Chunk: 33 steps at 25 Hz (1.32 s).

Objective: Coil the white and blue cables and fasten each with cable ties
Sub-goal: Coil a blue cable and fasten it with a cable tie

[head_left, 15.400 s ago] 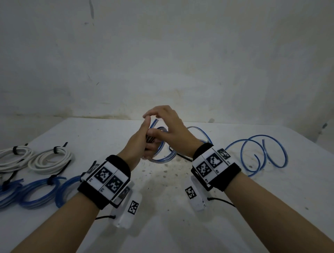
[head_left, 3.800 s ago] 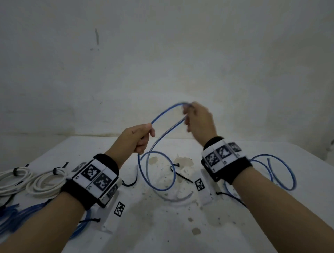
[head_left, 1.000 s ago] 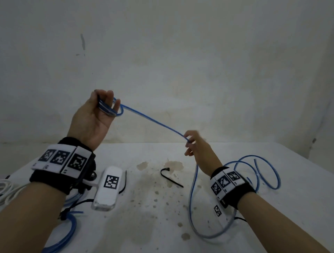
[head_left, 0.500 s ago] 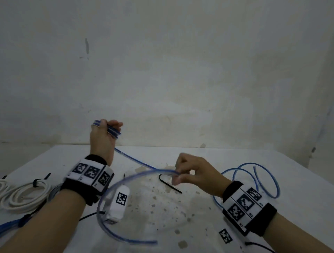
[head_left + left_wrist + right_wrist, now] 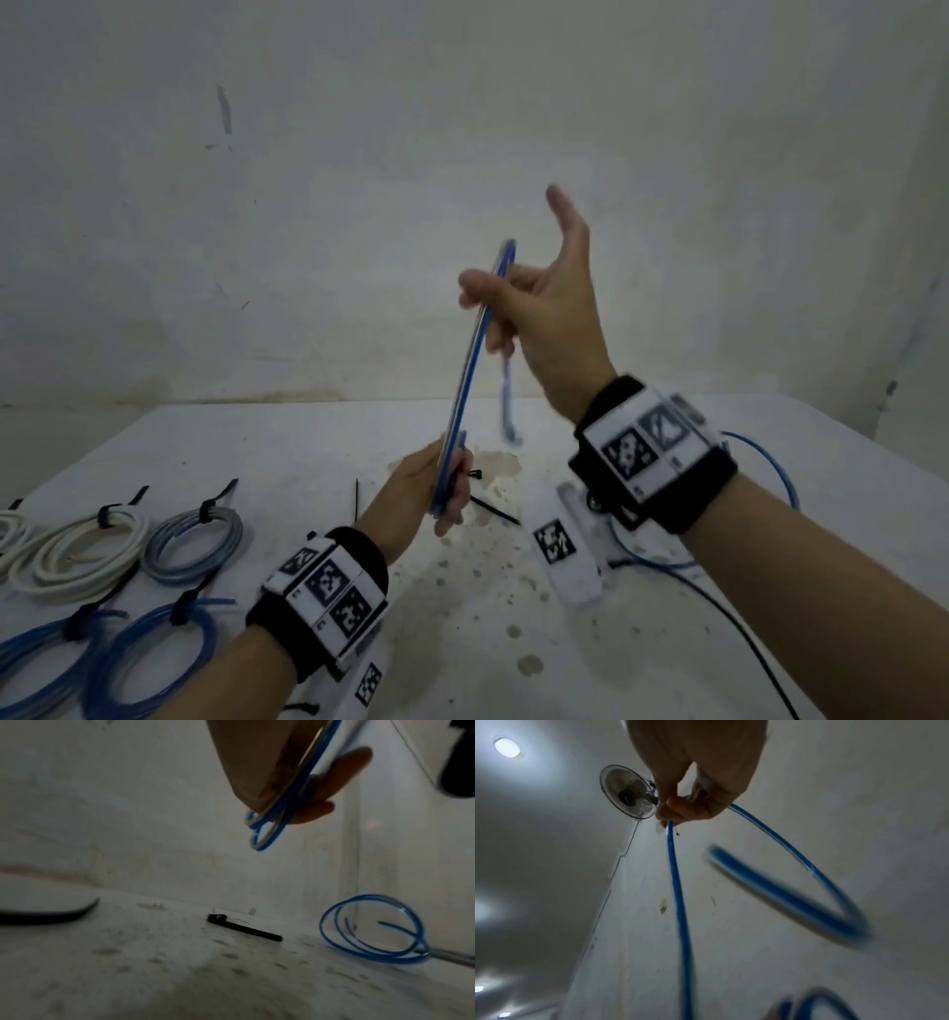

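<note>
Stretching one blue cable (image 5: 470, 354) between two hands above the white tabletop (image 5: 513, 642).

Left hand (image 5: 426, 488), low over the tabletop, has its grip closed around a small bunch of blue loops; right hand (image 5: 539, 308), raised higher, pinches the same cable between thumb and fingers, its forefinger sticking up, with a loose end dangling below. More of the blue line (image 5: 370, 929) lies curled on the tabletop at the right, partly behind the right wrist. At the left edge I count two tied white coils (image 5: 77, 550), one pale blue-grey coil (image 5: 192, 545) and two tied blue coils (image 5: 149, 663). Two loose black cable ties (image 5: 493, 509) lie near the left hand, one just behind it. A wall fan (image 5: 628, 792) shows in the right wrist view.
</note>
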Available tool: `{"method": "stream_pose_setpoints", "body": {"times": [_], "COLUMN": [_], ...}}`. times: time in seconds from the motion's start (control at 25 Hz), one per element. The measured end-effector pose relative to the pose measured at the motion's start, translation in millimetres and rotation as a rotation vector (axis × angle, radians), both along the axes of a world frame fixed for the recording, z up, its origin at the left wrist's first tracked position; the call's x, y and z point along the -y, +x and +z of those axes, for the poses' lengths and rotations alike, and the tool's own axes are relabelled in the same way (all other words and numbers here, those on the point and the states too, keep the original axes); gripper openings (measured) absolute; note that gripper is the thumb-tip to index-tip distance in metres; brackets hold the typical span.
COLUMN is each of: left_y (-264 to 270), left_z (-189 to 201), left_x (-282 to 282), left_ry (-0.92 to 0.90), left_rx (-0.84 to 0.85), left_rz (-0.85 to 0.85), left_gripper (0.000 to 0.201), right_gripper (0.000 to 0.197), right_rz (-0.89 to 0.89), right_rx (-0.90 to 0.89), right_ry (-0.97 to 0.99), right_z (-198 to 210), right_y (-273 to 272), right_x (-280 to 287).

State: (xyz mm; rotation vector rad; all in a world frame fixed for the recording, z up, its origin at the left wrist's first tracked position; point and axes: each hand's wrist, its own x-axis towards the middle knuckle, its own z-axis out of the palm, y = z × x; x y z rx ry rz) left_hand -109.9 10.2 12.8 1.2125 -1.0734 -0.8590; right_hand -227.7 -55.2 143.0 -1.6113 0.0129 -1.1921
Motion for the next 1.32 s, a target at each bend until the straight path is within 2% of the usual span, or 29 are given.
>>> {"method": "stream_pose_setpoints", "body": {"times": [0.08, 0.16, 0.28, 0.36, 0.4, 0.44, 0.48, 0.52, 0.6, 0.68, 0.76, 0.84, 0.92, 0.96, 1.04, 1.08, 1.16, 1.24, 1.32], "left_y": [-6.9, -6.9, -4.7, 3.7, 11.1, 19.3, 26.7, 33.5, 46.6, 65.3, 83.7, 95.9, 92.6, 87.1, 61.5, 45.9, 10.1, -20.1, -36.9], "left_z": [0.6, 4.6, 17.7, 32.7, 42.9, 53.6, 64.3, 74.9, 89.7, 95.6, 93.1, 80.3, 60.4, 49.3, 30.9, 25.6, 20.0, 22.5, 27.8], "left_x": [-13.5, -28.7, -48.2, -50.8, -51.0, -49.7, -47.8, -45.4, -40.4, -32.8, -25.3, -18.1, -8.4, -2.7, 1.6, 2.2, -4.8, -18.5, -34.9], "left_ry": [0.003, -0.013, -0.164, -0.345, -0.434, -0.512, -0.573, -0.603, -0.627, -0.67, -0.681, -0.574, -0.42, -0.322, -0.058, 0.014, 0.0, -0.041, -0.091], "left_rx": [-0.082, -0.195, -0.347, -0.538, -0.651, -0.714, -0.721, -0.688, -0.569, -0.457, -0.431, -0.336, -0.123, 0.029, 0.302, 0.346, 0.212, -0.054, -0.22], "left_rz": [-0.065, -0.196, -0.387, -0.62, -0.734, -0.774, -0.722, -0.617, -0.249, 0.062, 0.234, 0.389, 0.458, 0.435, 0.295, 0.236, 0.161, 0.035, -0.047], "left_gripper": [0.048, 0.057, 0.045, 0.038, 0.04, 0.042, 0.042, 0.04, 0.036, 0.036, 0.044, 0.038, 0.031, 0.031, 0.031, 0.028, 0.024, 0.048, 0.061], "right_gripper": [0.047, 0.03, 0.023, 0.011, 0.011, 0.014, 0.018, 0.021, 0.021, 0.031, 0.027, 0.027, 0.024, 0.021, 0.015, 0.016, 0.017, 0.013, 0.028], "right_rz": [-0.088, -0.166, -0.463, -0.621, -0.613, -0.574, -0.53, -0.496, -0.427, -0.282, 0.016, 0.409, 0.695, 0.765, 0.728, 0.624, 0.323, 0.046, -0.073], "right_rx": [-0.003, -0.113, -0.546, -0.839, -0.96, -1.043, -1.079, -1.074, -0.987, -0.887, -0.903, -0.959, -0.928, -0.884, -0.762, -0.685, -0.495, -0.329, -0.288], "right_ry": [-0.083, -0.192, -0.541, -0.607, -0.584, -0.549, -0.509, -0.471, -0.373, -0.322, -0.332, -0.332, -0.316, -0.333, -0.386, -0.378, -0.315, -0.204, -0.001], "right_z": [11.3, 9.9, -19.9, -52.8, -68.8, -81.6, -91.6, -98.2, -100.6, -97.9, -92.7, -85.7, -75.1, -67.3, -49.0, -38.1, -14.9, 4.6, 8.3], "right_y": [3.8, 6.7, 4.3, -1.1, -2.6, -3.5, -1.7, 0.6, 3.5, -1.1, -9.5, -17.2, -21.1, -20.6, -15.9, -12.4, -2.5, 6.3, 13.3], "right_x": [20.4, 51.2, 95.5, 110.0, 112.6, 112.2, 111.6, 112.2, 106.7, 91.8, 69.3, 40.8, 11.8, -1.3, -23.8, -32.0, -35.9, -19.5, 10.4]}}
